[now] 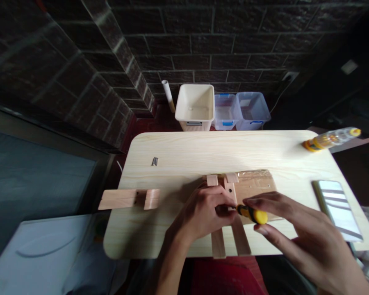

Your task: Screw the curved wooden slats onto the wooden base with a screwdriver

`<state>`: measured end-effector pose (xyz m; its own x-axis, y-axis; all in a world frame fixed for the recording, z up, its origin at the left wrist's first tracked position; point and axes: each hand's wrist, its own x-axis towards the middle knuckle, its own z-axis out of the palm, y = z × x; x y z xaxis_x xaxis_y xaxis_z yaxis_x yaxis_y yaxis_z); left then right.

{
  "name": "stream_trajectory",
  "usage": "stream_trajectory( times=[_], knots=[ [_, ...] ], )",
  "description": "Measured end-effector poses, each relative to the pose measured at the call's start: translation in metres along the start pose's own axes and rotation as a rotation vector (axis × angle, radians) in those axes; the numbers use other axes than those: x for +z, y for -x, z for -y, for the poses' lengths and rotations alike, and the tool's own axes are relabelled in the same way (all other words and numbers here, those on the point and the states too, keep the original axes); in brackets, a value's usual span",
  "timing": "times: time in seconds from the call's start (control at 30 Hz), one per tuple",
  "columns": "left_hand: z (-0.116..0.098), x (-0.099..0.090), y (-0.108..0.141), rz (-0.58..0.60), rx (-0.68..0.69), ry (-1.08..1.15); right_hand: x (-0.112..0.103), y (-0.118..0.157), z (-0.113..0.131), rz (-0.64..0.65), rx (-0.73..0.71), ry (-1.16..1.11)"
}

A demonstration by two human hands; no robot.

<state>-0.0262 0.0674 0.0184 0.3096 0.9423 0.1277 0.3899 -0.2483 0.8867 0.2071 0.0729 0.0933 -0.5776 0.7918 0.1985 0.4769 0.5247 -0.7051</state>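
Note:
Between the thumb and fingers of my right hand (304,233) is a yellow and black screwdriver (252,214), its butt end facing me. Its tip points left to a light wooden piece with a dark hole (230,189). My left hand (204,211) is closed over that wooden piece, fingertips close around the screwdriver's tip; any screw there is hidden. Two wooden strips (241,237) stick out below my left hand toward the table's near edge. Underneath and to the right lies a flat brown board (255,184) with a shiny, tape-like covering.
On the pale table (178,147) lie several screws (155,161), two joined wooden strips (123,198) overhanging the left edge, and a phone (338,209). A clear, yellow-ended bottle-shaped case (329,139) stands far right. Behind are a cream bin (195,102) and two clear plastic boxes (253,108).

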Motion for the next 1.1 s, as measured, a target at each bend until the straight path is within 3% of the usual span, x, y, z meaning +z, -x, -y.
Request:
stream_trajectory(
  times=[0.27,0.57,0.77,0.93,1.0,1.1],
  knots=[
    [-0.003,-0.002,0.004,0.0,-0.008,-0.047,0.002,0.006,0.005,0.012,0.005,0.078],
    [0.006,-0.008,0.01,-0.049,0.148,0.089,0.001,0.004,0.009,-0.014,0.029,0.105],
    [0.012,-0.019,0.018,-0.233,0.183,-0.087,0.002,0.009,0.013,-0.057,0.101,0.108],
    [0.021,-0.023,0.02,-0.455,0.057,-0.157,0.002,0.01,0.015,-0.057,0.148,0.097],
    [0.024,-0.019,0.02,-0.417,0.0,-0.141,0.001,0.008,0.015,-0.038,0.105,0.109],
    [0.026,-0.011,0.021,-0.247,-0.056,-0.106,0.0,0.005,0.013,-0.014,0.043,0.131]
  ],
)
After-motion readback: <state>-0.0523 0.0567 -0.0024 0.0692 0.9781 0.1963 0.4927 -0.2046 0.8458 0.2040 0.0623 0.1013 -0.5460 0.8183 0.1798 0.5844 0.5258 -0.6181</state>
